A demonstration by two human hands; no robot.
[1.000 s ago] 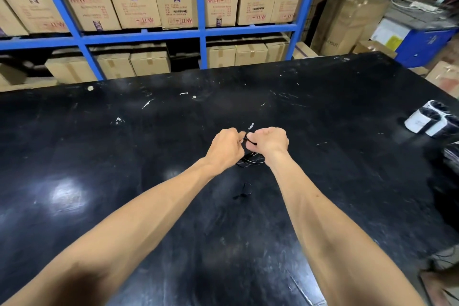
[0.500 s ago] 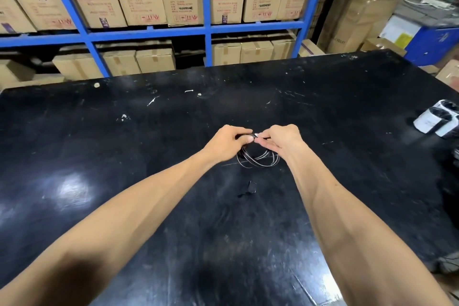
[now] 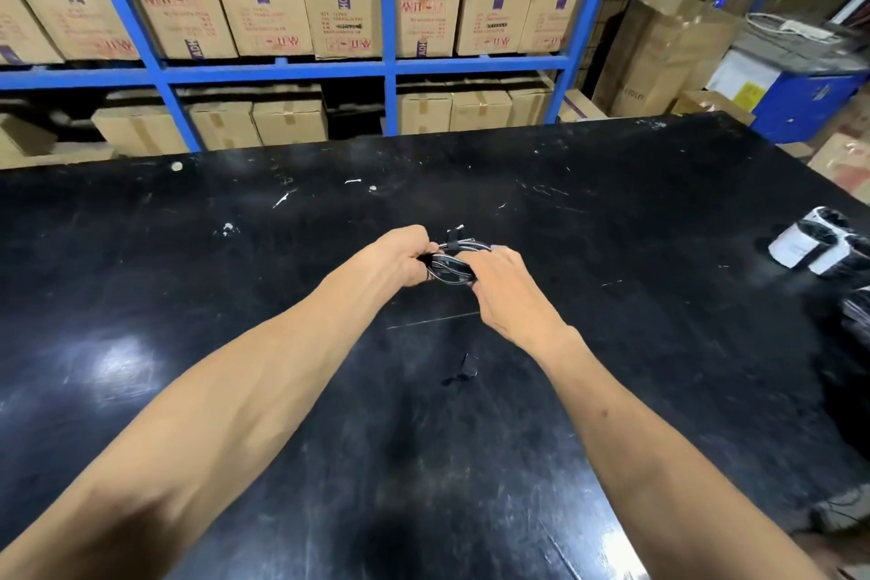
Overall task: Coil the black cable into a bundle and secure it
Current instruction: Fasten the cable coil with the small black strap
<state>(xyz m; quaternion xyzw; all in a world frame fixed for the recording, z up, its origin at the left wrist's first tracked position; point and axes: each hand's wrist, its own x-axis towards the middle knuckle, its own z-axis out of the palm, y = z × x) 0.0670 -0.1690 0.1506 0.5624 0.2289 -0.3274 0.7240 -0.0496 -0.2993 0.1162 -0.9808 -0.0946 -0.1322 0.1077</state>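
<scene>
— Where's the black cable (image 3: 449, 268) now?

— Up off the black table (image 3: 612, 344), held between both hands near the middle of it. The left hand (image 3: 400, 257) is closed around the left end of the coil, fingers curled in. The right hand (image 3: 501, 285) pinches the other side, thumb and fingertips pressed on the loops.

— Is it tied yet?

— There's a small dark band (image 3: 453, 240) round the strands at the top, with a short tail sticking up. Whether it's cinched tight, I can't tell from here.

— How do you reckon it handles?

— Light and thin, I'd say, and springy. The loops look as if they'd fan open the moment the pinch eases. It's glossy, so probably a bit slippery. Best held right where the strands cross, beside the band, not out on the loose curve.

— Anything in the way?

— Not much. A small dark scrap (image 3: 466, 370) lies on the table nearer the person, below the hands, well clear. White rolls with dark wrap (image 3: 814, 245) sit far off at the right edge. Behind the table stands blue shelving (image 3: 388, 61) full of cardboard boxes (image 3: 343, 21). The tabletop is scuffed and shiny, and a black cable set down on it would be hard to see.
</scene>
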